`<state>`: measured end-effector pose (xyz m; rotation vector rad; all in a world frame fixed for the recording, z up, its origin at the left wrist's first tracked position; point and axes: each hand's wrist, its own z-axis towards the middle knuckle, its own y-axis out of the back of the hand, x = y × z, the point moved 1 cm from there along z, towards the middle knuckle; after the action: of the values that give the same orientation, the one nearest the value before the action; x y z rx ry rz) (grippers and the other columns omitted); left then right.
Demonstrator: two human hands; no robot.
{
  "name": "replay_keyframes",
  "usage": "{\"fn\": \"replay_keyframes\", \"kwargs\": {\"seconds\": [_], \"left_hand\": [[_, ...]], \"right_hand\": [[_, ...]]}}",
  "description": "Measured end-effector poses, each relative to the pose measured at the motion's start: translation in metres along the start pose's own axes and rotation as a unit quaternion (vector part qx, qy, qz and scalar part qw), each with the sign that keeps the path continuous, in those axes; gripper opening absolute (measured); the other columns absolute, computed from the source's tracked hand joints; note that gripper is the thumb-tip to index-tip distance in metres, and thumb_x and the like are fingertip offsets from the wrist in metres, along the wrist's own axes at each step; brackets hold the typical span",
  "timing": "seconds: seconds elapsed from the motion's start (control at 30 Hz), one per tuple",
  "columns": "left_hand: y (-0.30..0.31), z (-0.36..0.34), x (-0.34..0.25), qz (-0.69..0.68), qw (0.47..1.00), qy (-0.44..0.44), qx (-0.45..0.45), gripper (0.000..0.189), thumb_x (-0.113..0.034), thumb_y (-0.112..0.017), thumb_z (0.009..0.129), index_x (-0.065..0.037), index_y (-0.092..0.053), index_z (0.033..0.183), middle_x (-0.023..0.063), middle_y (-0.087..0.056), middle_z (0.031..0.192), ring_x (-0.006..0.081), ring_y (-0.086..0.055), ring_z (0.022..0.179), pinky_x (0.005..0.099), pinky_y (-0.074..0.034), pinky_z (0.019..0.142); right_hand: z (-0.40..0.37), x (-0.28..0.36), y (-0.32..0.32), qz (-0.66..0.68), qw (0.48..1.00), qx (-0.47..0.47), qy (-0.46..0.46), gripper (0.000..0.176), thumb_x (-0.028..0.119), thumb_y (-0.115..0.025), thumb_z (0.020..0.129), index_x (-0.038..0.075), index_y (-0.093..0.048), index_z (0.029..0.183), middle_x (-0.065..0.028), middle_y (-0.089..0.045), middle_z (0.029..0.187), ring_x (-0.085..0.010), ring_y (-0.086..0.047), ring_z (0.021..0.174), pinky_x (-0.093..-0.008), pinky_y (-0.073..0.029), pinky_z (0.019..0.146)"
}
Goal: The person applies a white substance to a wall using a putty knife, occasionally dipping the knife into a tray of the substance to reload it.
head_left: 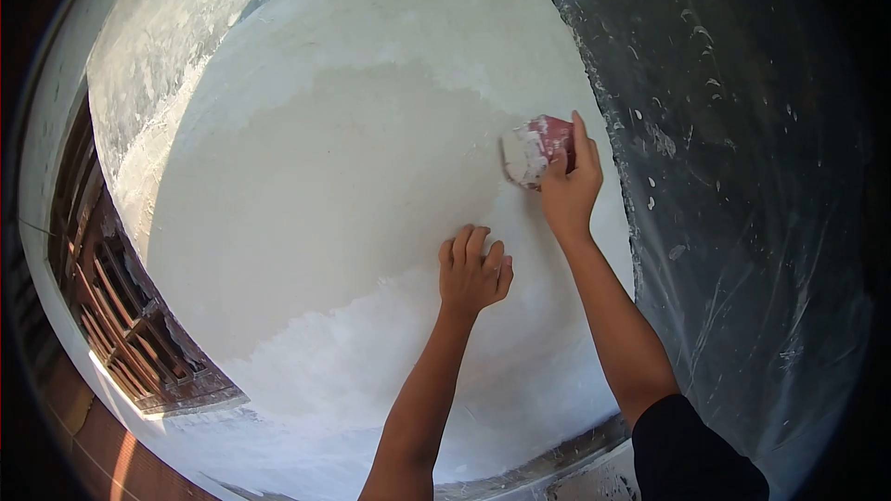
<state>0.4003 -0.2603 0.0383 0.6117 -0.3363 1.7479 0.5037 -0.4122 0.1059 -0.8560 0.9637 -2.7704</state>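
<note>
My right hand [571, 187] is closed around a dark red putty scraper [557, 136] coated with white filler. Its pale, smeared edge lies against the wall [334, 213], toward the right part of the patched area. Lower and to the left, my left hand [473, 267] holds nothing; its fingers are bent but spread, their tips at the wall surface. The wall around both hands has a darker, damp-looking grey patch bordered by whiter filler.
A dark sheet [742, 176] spotted with white splashes hangs along the right side. At the lower left is a brown wooden window grille [125, 325]. A rough plastered strip [167, 65] runs at the upper left, and brown tiles [111, 450] show below the grille.
</note>
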Motion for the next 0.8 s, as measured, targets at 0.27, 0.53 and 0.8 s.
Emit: {"fn": "replay_keyframes", "kwargs": {"seconds": [0.27,0.53,0.8], "left_hand": [[-0.001,-0.001,-0.001,-0.003,1.0,0.005,-0.002,0.029,-0.028,-0.061,0.081,-0.016,-0.051,0.105,0.0089,-0.052,0.12,0.0277,-0.048,0.116,0.0445,-0.034,0.092],[0.0,-0.001,-0.001,-0.001,1.0,0.002,-0.001,0.029,-0.028,-0.061,0.081,-0.016,-0.051,0.105,0.0087,-0.051,0.12,0.0274,-0.048,0.115,0.0441,-0.034,0.092],[0.001,0.0,-0.002,0.002,1.0,0.005,-0.004,0.027,-0.028,-0.061,0.081,-0.015,-0.052,0.104,0.009,-0.051,0.119,0.0274,-0.048,0.115,0.0439,-0.034,0.092]], "right_hand": [[-0.005,0.001,-0.001,-0.018,0.999,0.015,-0.022,0.057,-0.012,-0.052,0.083,0.003,-0.051,0.138,-0.0156,-0.055,0.091,-0.0285,-0.057,0.079,-0.034,-0.048,0.075],[0.007,-0.008,0.0,-0.046,0.999,-0.028,0.007,0.057,-0.011,-0.05,0.082,-0.002,-0.049,0.138,-0.019,-0.057,0.1,-0.0326,-0.06,0.09,-0.0385,-0.048,0.081],[0.01,-0.008,-0.01,-0.066,0.997,-0.029,0.015,0.054,-0.01,-0.052,0.083,-0.003,-0.049,0.137,-0.0201,-0.058,0.102,-0.0345,-0.061,0.09,-0.0381,-0.049,0.081]]}}
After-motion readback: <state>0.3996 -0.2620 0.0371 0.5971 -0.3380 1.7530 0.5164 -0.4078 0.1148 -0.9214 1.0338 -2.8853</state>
